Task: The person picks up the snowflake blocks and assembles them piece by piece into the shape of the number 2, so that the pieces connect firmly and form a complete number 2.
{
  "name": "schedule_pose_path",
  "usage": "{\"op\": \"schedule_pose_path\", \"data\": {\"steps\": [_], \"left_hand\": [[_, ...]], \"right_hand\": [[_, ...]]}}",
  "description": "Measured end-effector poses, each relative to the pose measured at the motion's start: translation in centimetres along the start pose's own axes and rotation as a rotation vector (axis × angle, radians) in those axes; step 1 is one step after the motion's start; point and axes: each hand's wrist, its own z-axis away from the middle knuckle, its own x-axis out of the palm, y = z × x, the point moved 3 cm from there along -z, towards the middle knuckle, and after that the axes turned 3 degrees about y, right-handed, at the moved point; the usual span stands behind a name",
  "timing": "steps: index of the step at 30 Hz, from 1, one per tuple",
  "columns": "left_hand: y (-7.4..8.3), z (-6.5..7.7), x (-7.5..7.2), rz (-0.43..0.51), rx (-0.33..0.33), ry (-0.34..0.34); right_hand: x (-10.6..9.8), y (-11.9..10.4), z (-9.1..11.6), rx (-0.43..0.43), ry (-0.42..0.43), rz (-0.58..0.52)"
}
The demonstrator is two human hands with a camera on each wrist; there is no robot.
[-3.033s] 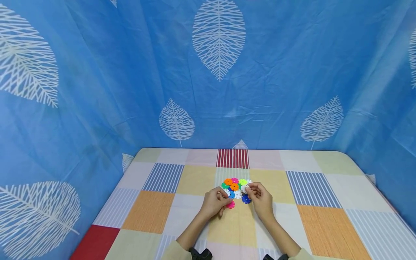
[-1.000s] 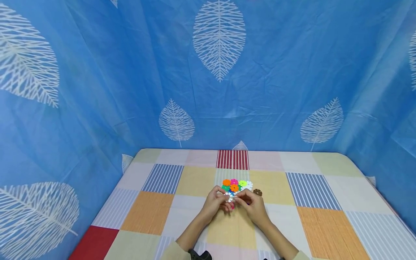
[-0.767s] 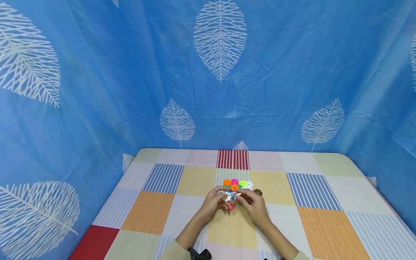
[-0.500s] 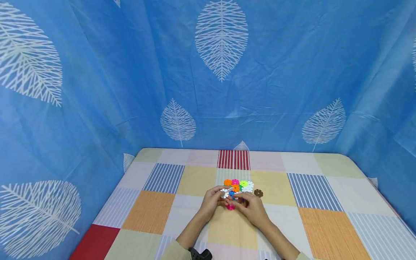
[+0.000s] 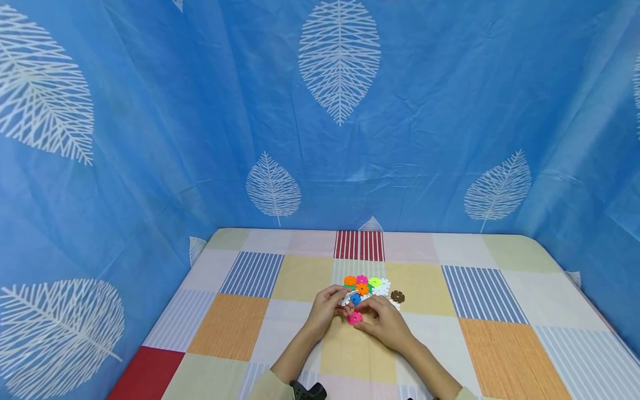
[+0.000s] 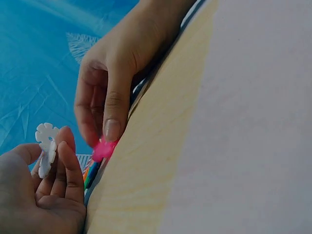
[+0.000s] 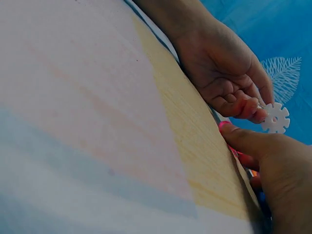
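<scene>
In the head view my left hand pinches two white snowflake discs slotted together at an angle. The left wrist view shows these joined white discs between its thumb and fingers, raised above the table. My right hand is just to the right and nearer the front, with thumb and fingers pinching a pink snowflake disc at the tabletop. A blue disc lies just beyond the pink one. The fingers of the right hand partly cover other discs beneath them.
Beyond the hands lies a cluster of discs, with orange, yellow-green and white ones. A brown disc sits to the right. A patchwork cloth covers the table; a blue leaf-print curtain hangs around it.
The hands met over the white discs, which now show joined in the left hand. My right hand then moved away, toward the front, and took hold of the pink disc.
</scene>
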Motion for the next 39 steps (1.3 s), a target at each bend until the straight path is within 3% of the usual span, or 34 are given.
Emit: {"op": "schedule_pose_path", "data": {"steps": [3,6,9,11,13,15,19,23,39], "left_hand": [[1.1,0.5,0.4,-0.005,-0.006,0.006],[2.0,0.9,0.6,-0.004,-0.02,0.013],[1.2,0.5,0.3,0.002,-0.033,0.013],[0.6,0.2,0.1,0.002,-0.029,0.012],[0.0,-0.1,0.0,-0.004,-0.03,0.006],[-0.3,-0.2,0.0,-0.013,-0.023,0.005],[-0.5,-0.2,0.1,-0.043,-0.019,0.01],[-0.4,-0.1,0.2,-0.077,-0.009,0.006],[-0.2,0.0,0.5,-0.082,0.028,-0.058]], "right_hand": [[-0.7,-1.0,-0.3,0.058,0.007,-0.118],[-1.5,-1.7,-0.6,0.18,0.083,-0.279],[-1.7,-0.9,-0.7,0.341,0.182,-0.462],[-1.4,0.0,-0.6,0.404,0.217,-0.59],[-1.0,0.8,-0.5,0.431,0.206,-0.692],[-0.8,0.9,-0.5,0.403,0.17,-0.752],[-0.6,0.7,-0.4,0.348,0.12,-0.785],[-0.6,0.5,-0.4,0.348,0.097,-0.788],[-0.4,0.2,-0.4,0.312,0.107,-0.782]]}}
